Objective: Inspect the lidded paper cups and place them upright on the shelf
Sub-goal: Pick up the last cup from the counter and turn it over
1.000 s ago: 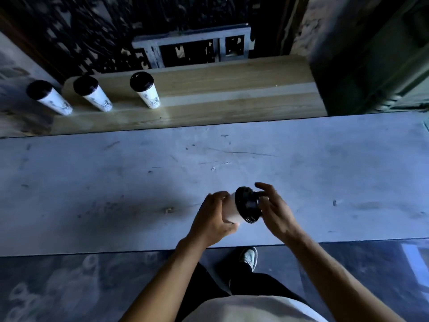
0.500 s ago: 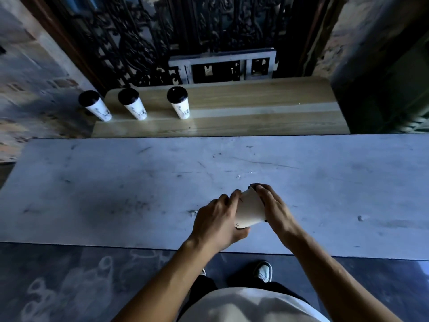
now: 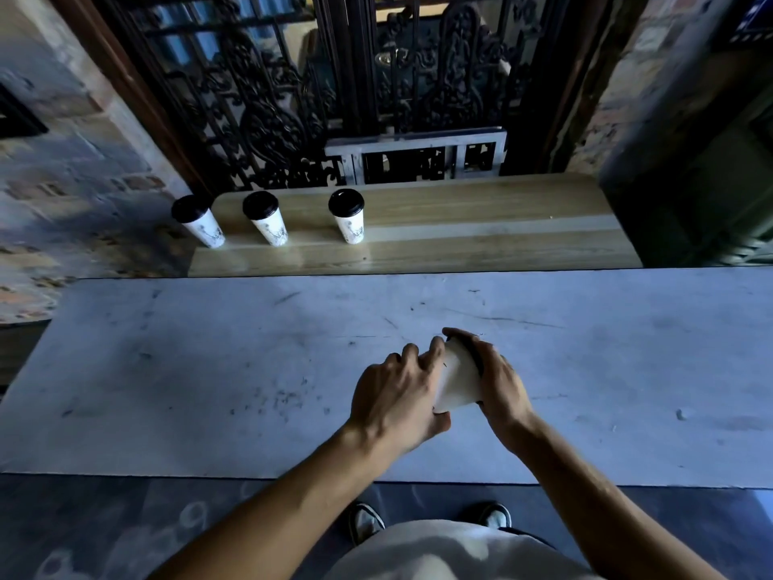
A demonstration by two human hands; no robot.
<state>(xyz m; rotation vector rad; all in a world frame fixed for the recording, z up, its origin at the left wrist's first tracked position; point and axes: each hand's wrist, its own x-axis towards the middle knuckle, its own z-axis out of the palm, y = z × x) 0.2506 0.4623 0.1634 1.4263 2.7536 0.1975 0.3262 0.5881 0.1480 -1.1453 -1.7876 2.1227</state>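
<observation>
Head view: the cup [image 3: 456, 380] is held tipped over above the grey table [image 3: 209, 370], its white base toward the person and its black lid [image 3: 474, 353] pointing away, mostly hidden. The left hand [image 3: 395, 395] curls round the lower wall; the right hand [image 3: 497, 378] wraps the lid end, fingers bent over the rim. Both grip it.

It looks like thin paper with a plastic snap lid, so probably light, slightly soft in the wall and easy to dent if squeezed. Whether it is filled cannot be told. The safest hold is likely round the upper wall just under the lid, where the rim stiffens it, not on the lid alone, which might pop off.

Beyond the table lies the wooden shelf [image 3: 460, 240], smooth and glossy. Three cups [image 3: 272, 226] stand upright along its left part, well apart from the hands; the right part is bare wood. Behind it rises a dark ornate iron grille [image 3: 293, 98], with brick walls [image 3: 62, 161] either side. The light is dim.
</observation>
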